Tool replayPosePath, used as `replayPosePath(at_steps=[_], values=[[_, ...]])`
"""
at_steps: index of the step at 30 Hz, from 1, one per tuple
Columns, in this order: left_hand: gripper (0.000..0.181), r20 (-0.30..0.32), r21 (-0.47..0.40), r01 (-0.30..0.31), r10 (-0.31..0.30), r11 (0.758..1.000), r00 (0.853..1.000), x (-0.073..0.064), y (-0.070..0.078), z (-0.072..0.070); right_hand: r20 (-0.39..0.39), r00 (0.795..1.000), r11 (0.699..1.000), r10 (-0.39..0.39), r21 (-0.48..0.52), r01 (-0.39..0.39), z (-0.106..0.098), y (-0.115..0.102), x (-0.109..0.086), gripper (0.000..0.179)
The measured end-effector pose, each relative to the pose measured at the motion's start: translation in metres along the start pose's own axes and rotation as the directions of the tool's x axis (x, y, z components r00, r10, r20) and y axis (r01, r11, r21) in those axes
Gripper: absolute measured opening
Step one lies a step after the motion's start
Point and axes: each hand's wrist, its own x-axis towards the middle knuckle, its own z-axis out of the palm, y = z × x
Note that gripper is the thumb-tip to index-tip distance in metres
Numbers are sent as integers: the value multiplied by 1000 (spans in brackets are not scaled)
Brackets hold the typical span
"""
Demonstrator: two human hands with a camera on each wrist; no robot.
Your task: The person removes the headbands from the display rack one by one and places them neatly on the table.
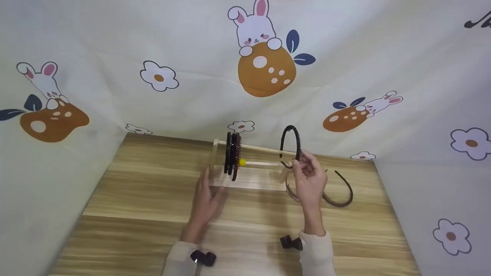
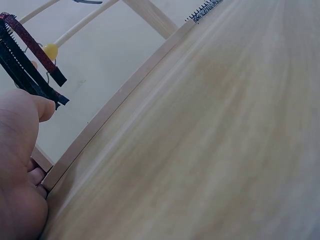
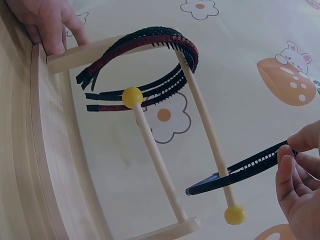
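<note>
My right grip [image 1: 311, 178] pinches one black headband [image 1: 298, 140]. My left grip [image 1: 206, 203] clasps the left end of one rack [image 3: 159, 165] bearing three headbands [image 1: 233, 154].

Left hand [image 1: 206, 203] grips left end of pale wooden rod rack [image 1: 257, 184], thumb spread from fingers. Right hand [image 1: 310, 181] raised at rack's right end, thumb and fingertips pinched. Both forearms [image 1: 314, 222] extend from rack's near side.
</note>
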Motion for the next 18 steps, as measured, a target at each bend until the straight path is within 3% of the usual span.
replayPosePath(at_steps=[18], values=[[86, 5, 11, 5, -5, 1000, 1000, 0, -1, 0, -63, 998, 1000, 10, 4, -10, -23, 3, 6, 31]])
